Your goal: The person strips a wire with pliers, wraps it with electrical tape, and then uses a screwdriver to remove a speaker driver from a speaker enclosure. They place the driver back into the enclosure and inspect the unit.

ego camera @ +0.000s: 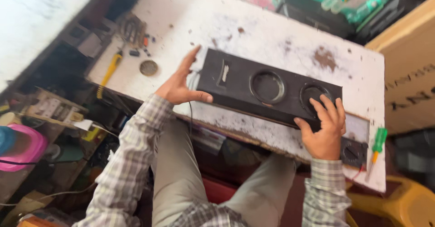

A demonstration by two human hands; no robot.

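Note:
A long black speaker box (253, 89) with two round openings lies flat on the worn white worktable (272, 37). My left hand (179, 84) grips its left end, thumb on the front edge and fingers up along the side. My right hand (324, 127) rests on its right end, fingers spread over the right round opening (312, 95). A thin black wire hangs from the box's left end, down over the table's edge.
A green-handled screwdriver (377, 144) lies at the table's right edge next to a small black meter (353, 152). A yellow-handled tool (108, 71), a round metal lid (148, 67) and small parts sit at the left. A cardboard box (408, 73) stands right; a yellow stool (398, 204) is below.

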